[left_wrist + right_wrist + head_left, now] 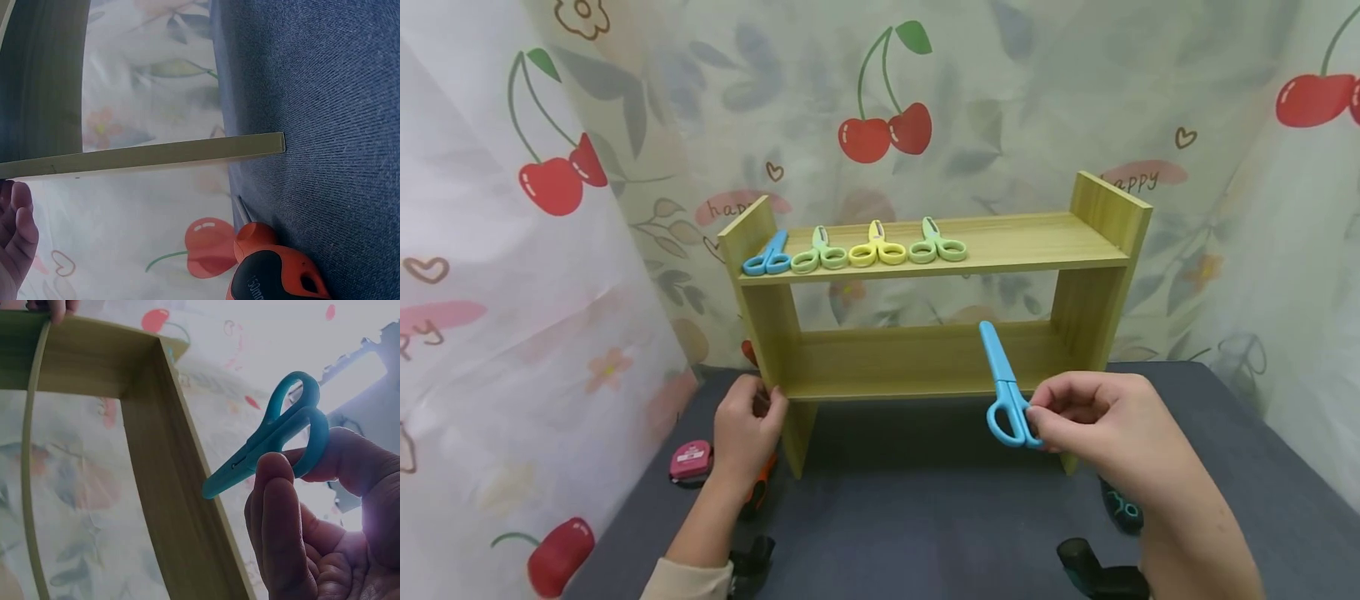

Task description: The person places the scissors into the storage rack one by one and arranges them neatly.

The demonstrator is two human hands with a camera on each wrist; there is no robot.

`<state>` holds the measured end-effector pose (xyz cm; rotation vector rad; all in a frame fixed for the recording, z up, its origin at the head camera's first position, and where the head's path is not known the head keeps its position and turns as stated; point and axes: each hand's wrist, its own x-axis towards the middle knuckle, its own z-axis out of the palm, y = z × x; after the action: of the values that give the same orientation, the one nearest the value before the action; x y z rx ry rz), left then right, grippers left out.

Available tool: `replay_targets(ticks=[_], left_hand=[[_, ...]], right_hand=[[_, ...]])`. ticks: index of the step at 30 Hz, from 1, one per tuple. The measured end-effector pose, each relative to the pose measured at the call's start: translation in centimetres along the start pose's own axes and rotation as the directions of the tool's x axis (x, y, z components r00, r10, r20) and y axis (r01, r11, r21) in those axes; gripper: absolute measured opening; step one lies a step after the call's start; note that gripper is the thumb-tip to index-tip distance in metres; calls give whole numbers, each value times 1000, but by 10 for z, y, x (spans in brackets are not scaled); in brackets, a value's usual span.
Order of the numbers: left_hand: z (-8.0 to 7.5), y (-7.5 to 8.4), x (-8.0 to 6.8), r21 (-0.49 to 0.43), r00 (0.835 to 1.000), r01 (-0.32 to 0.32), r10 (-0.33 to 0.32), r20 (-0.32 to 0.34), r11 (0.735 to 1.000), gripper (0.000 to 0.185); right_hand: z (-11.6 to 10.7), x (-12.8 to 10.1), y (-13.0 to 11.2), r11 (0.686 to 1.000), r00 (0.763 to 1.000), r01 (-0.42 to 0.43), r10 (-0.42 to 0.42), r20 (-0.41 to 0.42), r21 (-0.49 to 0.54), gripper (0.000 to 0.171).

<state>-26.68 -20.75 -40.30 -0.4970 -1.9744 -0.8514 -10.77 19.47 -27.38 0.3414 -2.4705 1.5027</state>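
A pair of blue scissors (1004, 387), blades capped, hangs in front of the wooden shelf (925, 367) with its tip upward. My right hand (1101, 417) pinches one handle loop between thumb and fingers; the right wrist view shows the same scissors (269, 434). My left hand (747, 425) holds the front edge of the shelf's left side panel, near the lower board. Along the left of the top board lie blue scissors (769, 255), green scissors (819, 252), yellow scissors (877, 247) and another green pair (936, 243), handles toward me.
A pink tape measure (691, 462) lies left of my left forearm. Beside the shelf's left leg is an orange and black tool (275, 269) with a metal shaft. A dark object with teal lines (1122, 507) sits near my right forearm. Patterned curtains surround the dark table (925, 533).
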Motion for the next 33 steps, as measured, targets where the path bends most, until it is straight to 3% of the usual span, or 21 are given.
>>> replay_targets(ticks=[11, 16, 24, 33], left_hand=[[2, -1, 0, -19, 1000, -23, 23, -11, 1000, 8], [6, -1, -4, -28, 999, -32, 32, -11, 999, 8], [2, -1, -3, -32, 1000, -22, 22, -19, 999, 8], [1, -2, -1, -16, 999, -26, 25, -29, 1000, 7]], right_hand=[[-15, -5, 3, 995, 986, -60, 47, -162, -76, 18], [-26, 1, 3, 994, 972, -53, 30, -231, -94, 21], [-47, 43, -21, 988, 962, 48, -86, -261, -150, 22], [-66, 100, -48, 966, 981, -5, -45, -189, -258, 34]])
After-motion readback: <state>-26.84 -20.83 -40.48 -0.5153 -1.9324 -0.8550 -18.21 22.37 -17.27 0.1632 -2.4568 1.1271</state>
